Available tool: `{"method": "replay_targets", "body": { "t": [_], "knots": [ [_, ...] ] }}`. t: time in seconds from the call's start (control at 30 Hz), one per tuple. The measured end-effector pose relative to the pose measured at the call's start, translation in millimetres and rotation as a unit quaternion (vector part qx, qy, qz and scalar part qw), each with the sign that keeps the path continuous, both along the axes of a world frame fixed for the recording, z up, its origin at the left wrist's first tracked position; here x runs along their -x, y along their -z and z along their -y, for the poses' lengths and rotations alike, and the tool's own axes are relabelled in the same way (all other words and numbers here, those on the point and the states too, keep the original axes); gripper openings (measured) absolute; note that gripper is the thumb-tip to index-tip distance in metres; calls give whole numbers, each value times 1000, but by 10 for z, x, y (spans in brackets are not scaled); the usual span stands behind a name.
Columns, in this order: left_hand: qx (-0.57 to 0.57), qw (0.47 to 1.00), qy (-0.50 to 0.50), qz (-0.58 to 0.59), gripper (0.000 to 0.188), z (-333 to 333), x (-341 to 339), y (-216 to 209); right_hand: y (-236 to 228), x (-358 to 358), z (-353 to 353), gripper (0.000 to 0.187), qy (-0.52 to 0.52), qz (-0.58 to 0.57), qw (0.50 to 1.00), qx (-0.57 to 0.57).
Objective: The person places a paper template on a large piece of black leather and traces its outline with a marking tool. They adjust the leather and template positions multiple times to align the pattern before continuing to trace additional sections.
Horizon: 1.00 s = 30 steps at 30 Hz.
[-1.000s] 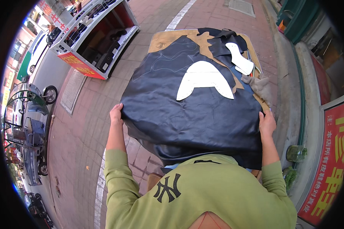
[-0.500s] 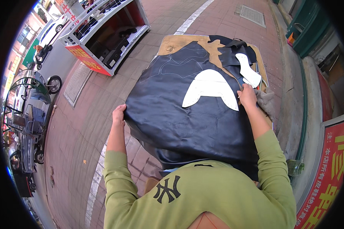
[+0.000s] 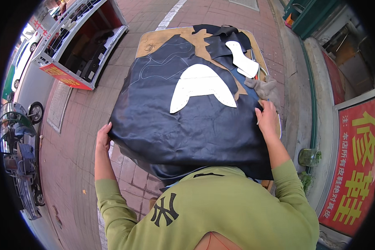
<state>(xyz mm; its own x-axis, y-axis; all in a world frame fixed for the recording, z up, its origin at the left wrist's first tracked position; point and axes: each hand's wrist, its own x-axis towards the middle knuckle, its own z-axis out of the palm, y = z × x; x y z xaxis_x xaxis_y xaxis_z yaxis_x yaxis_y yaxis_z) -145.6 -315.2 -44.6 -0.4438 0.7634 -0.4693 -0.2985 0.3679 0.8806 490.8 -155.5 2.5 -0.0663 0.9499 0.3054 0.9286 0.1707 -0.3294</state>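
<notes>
A big sheet of black leather (image 3: 162, 133) lies over the table and hangs down at its near edge, with thin pale curved outlines drawn on its far left part. My left hand (image 3: 104, 135) is closed on the sheet's left edge, fingers hidden beneath or behind it. By the right edge, my right hand (image 3: 267, 118) has its fingers curled round a thin pen (image 3: 258, 123), of which only small ends show. On the leather rests a white U-shaped pattern piece (image 3: 202, 83) with small holes. Beyond my right hand, a narrower white pattern piece (image 3: 241, 58) lies on black scraps.
Wood of the table (image 3: 148, 41) shows at the far left corner. A grey cloth (image 3: 266, 88) and tool handles lie at the right edge. Black leather scraps (image 3: 216, 43) are at the back. A display cabinet (image 3: 83, 46) stands far left; a glass jar (image 3: 308, 157) is at right.
My right hand has come away from beside the narrow white piece, nearer to me along the leather's right edge. My left hand still grips the left edge. The whole view has shifted.
</notes>
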Motion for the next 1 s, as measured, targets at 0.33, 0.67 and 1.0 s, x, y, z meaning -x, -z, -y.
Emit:
{"method": "replay_targets", "body": {
  "t": [0.33, 0.67, 1.0],
  "knots": [
    [-1, 1000, -23, -20, 20, 159, -63, -8, -133, -470, 582, 40, 176, -50, 961, 207],
    [-39, 995, -85, -30, 17, 110, -52, 133, 12, -387, 651, 28, 182, -39, 980, 76],
    [-50, 989, -125, -55, 23, 84, -118, 186, 86, -503, 483, 29, 197, -24, 979, 49]
  ]
}}
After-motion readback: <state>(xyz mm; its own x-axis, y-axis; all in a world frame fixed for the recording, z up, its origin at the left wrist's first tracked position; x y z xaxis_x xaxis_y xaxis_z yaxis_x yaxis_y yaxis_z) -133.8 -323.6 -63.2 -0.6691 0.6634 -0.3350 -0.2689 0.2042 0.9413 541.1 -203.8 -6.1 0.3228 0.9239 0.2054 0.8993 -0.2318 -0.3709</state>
